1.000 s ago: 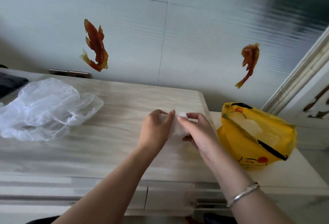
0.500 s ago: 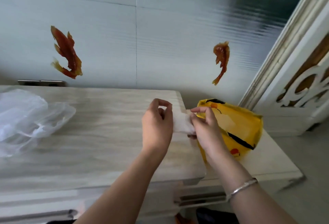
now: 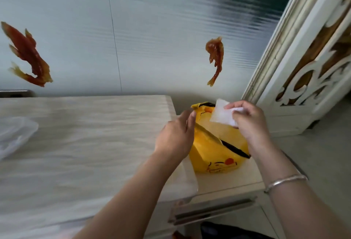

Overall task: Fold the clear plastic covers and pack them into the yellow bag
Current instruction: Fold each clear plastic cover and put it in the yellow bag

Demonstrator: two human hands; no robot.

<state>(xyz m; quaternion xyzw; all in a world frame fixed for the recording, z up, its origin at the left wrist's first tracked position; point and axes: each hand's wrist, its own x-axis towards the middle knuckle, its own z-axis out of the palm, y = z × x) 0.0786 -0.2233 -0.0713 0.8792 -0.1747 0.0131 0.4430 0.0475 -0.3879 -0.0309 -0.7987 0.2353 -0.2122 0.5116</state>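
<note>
A folded clear plastic cover [image 3: 221,114], a small whitish square, is pinched in my right hand [image 3: 248,121] just above the mouth of the yellow bag [image 3: 212,155]. The bag, printed with a cartoon face and a black stripe, stands on the lower side cabinet [image 3: 228,180]. My left hand [image 3: 176,136] touches the bag's left rim with straight fingers, at the edge of the pale wooden tabletop [image 3: 85,143]. A crumpled clear plastic cover [image 3: 13,136] lies at the far left of the tabletop, partly out of frame.
A pale wall with two orange fish decorations [image 3: 215,58] stands behind the table. A white carved screen [image 3: 313,67] rises at the right, close to the bag. The side cabinet sits lower than the main tabletop.
Both hands moved right from over the tabletop to the yellow bag. My left hand let go of the folded cover, now held by my right hand alone. The view swung right.
</note>
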